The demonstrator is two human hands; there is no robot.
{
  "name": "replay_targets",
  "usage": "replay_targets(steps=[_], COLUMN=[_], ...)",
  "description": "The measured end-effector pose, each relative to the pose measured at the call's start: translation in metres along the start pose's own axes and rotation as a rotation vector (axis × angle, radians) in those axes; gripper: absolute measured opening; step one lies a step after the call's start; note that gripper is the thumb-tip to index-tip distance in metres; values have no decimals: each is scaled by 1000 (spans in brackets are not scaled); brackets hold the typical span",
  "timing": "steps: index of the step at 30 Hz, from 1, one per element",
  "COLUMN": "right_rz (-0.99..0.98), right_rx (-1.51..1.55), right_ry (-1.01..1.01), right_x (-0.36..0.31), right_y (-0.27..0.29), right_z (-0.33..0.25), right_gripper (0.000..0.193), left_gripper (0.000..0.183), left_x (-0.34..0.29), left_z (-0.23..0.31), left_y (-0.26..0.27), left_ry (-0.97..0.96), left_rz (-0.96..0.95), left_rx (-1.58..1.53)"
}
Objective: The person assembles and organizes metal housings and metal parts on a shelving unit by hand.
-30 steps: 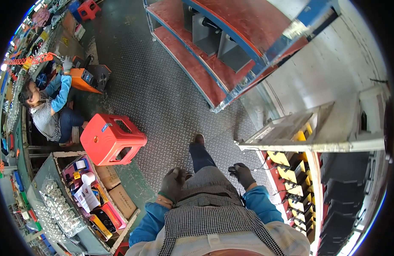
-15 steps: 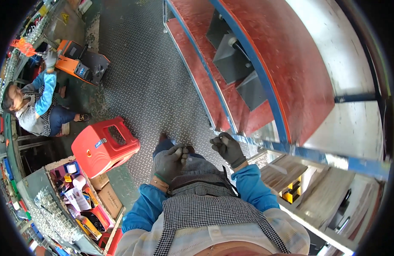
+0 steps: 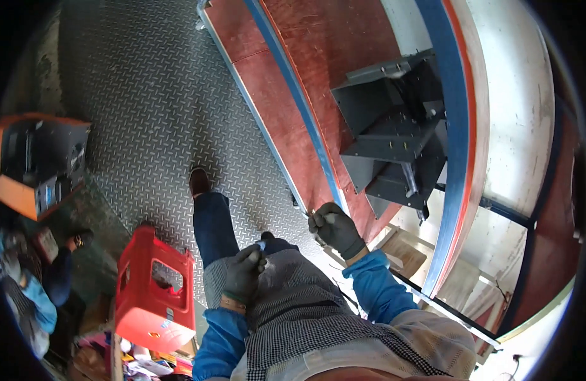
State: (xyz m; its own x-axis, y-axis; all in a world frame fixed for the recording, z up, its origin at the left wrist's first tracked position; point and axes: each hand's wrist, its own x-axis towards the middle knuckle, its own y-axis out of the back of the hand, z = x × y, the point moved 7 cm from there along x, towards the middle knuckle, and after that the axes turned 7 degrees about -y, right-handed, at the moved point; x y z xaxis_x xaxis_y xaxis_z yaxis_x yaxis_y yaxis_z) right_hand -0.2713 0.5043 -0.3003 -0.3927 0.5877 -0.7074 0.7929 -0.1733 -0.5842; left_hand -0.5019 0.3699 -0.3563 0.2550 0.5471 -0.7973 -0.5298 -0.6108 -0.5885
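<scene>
My left hand (image 3: pixel 245 273), in a dark grey glove, is held in front of my checked apron (image 3: pixel 293 279) with its fingers curled closed. On the other side, my right hand (image 3: pixel 336 231) wears a matching glove and is closed too, near the corner of the shelf rack (image 3: pixel 328 162). Anything in the fingers of either hand is too small or too hidden to name. The hands are apart from each other. One of my legs (image 3: pixel 213 222) is stretched forward over the patterned metal floor (image 3: pixel 147 95).
Folded dark metal panels (image 3: pixel 394 140) stand on the red shelves at right. A red plastic stool (image 3: pixel 150 292) is at left, with a box of small items (image 3: pixel 150 362) by it. Farther left are an orange and black machine (image 3: pixel 42 165) and a seated co-worker (image 3: pixel 33 292).
My view has moved forward along the rack. The machine and co-worker have slid toward the lower left, and more of the dark panels shows. One foot has stepped out; both hands stay closed.
</scene>
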Motion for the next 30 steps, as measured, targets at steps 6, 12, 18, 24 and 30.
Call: replay_targets(steps=[6, 12, 18, 24, 30], right_rz=[200, 406, 666, 1078, 1237], right_rx=[-161, -227, -381, -676, -859], right_ry=[124, 159, 316, 492, 562], right_x=[72, 120, 157, 150, 150], right_y=[-44, -44, -25, -23, -43], right_z=[-87, -124, -175, -254, -300], right_gripper=[27, 28, 30, 39, 56], left_gripper=[26, 24, 21, 19, 16], left_x=[27, 64, 100, 118, 122], left_z=[44, 101, 118, 119, 120], left_y=[14, 8, 2, -12, -14], left_ry=[120, 44, 78, 114, 212], left_rz=[54, 215, 234, 205, 334], left_rx=[-16, -269, -538, -441, -628])
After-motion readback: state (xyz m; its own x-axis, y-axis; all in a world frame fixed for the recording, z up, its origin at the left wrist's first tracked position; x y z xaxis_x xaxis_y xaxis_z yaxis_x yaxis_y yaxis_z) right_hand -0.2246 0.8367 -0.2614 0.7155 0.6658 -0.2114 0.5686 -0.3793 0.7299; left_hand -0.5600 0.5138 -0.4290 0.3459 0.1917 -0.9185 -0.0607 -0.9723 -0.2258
